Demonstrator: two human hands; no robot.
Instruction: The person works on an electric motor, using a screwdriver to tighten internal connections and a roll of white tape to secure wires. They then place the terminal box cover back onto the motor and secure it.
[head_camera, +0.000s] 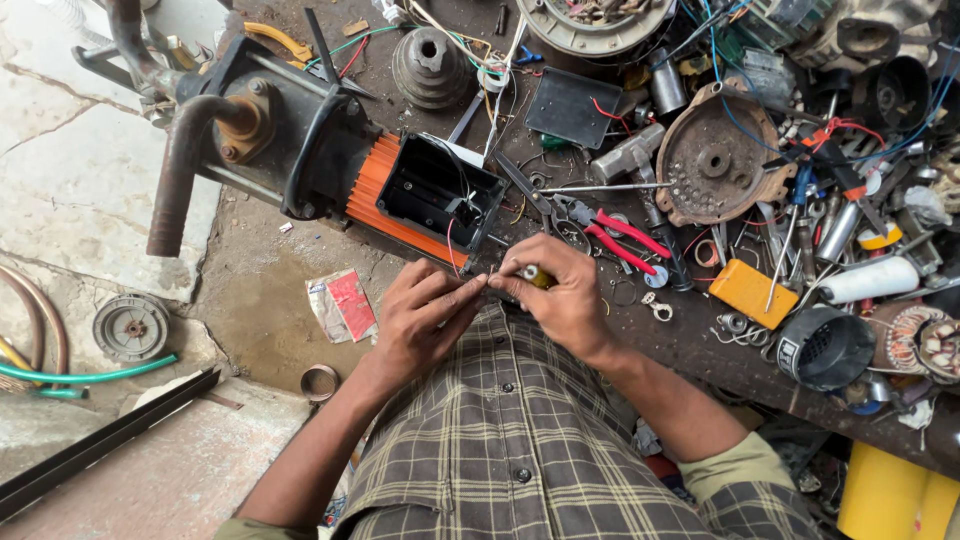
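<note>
Cluttered workshop worktop (690, 340), and both hands meet at its near edge. Left hand (420, 320) pinches a thin wire (452, 245) from the pump's black box (440, 192) at 12 o'clock; it's light, floppy, best gripped near the tip. Right hand (560, 295) is clamped on a small yellow-handled tool (537, 276). Red pliers (625, 238) lie at 2 o'clock, cracked concrete floor (90, 190) at 9.

Left hand (420, 315) and right hand (560, 295) meet fingertip to fingertip just below the motor's (300, 140) open black terminal box (440, 190). The right hand grips a yellow-handled tool (538, 276). Red-handled pliers (625, 238) lie near on the cluttered counter (690, 335).
</note>
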